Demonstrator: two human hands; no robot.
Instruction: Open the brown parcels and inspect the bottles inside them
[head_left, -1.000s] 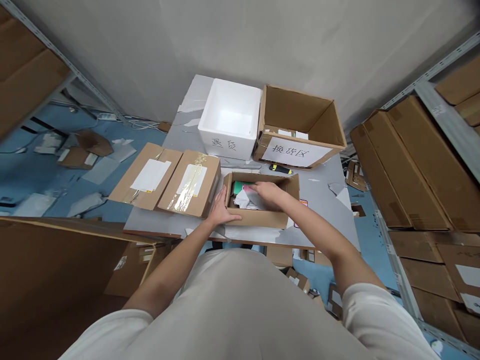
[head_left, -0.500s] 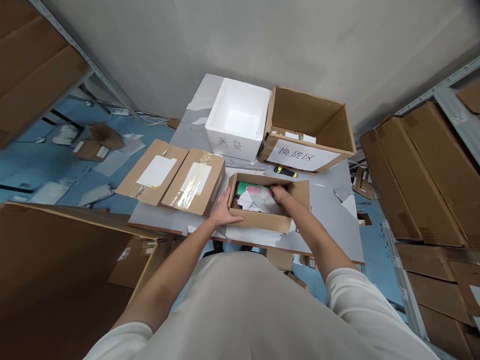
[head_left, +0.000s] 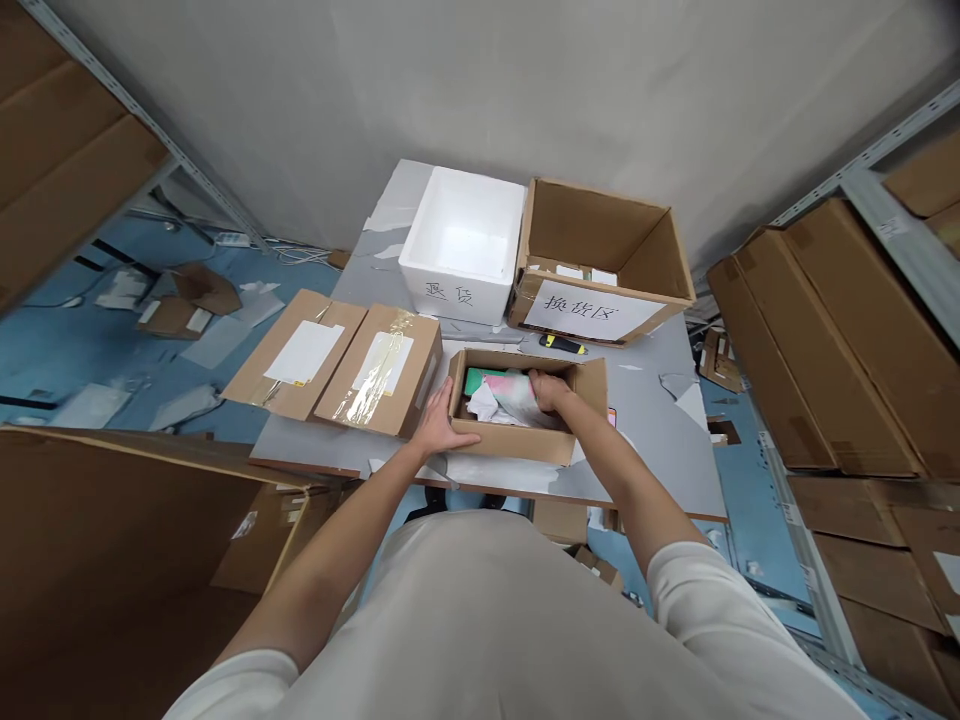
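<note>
On the table in front of me stands an open cardboard box [head_left: 517, 443]. Against its near left corner rests my left hand [head_left: 439, 425], fingers stretched along the left side and thumb spread along the front wall. My right hand [head_left: 550, 392] reaches inside the box, fingers closed on the right end of a clear plastic-wrapped pink and whitish item [head_left: 517, 396]. Its fingertips are partly hidden. A green item [head_left: 474, 379] lies at the left inside the box, and crumpled white paper [head_left: 484, 403] is in front of it.
Two taped cartons [head_left: 379, 370] with white labels sit left of the box. Behind are a white foam bin [head_left: 457, 285] and a larger open carton [head_left: 592, 310] holding small white-topped items. A black-and-yellow box cutter [head_left: 562, 344] lies between. Shelves with cartons [head_left: 847, 340] flank the right.
The wrapped item and my right hand have shifted slightly left and tilted within the box. My left hand stays at the box corner. The whole view has moved a little.
</note>
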